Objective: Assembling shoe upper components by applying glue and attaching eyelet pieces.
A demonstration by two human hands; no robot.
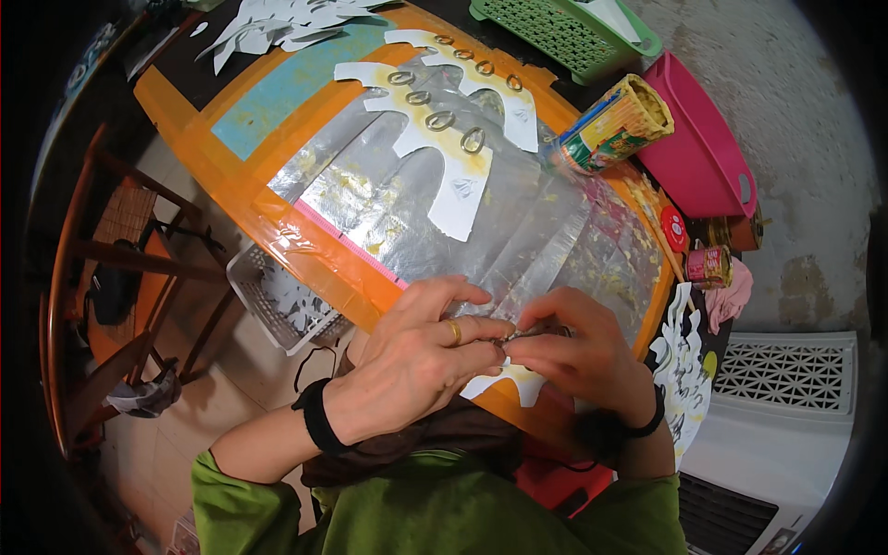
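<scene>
Left hand [412,347] and right hand [578,344] are held together at the fingertips above a white cut-out [525,385] by the orange board's [208,162] near edge; whether anything is grasped cannot be told. Beyond, two white strips [424,132] bearing oval rings [440,120] are laid on plastic sheeting [370,203].

From the left hand [407,347], rings [473,140] lie on paper strips [459,208] at twelve o'clock, a basket [555,37] sits at one, a bin [689,139] at two, the right hand [583,347] at three, and a crate [259,310] at ten.
</scene>
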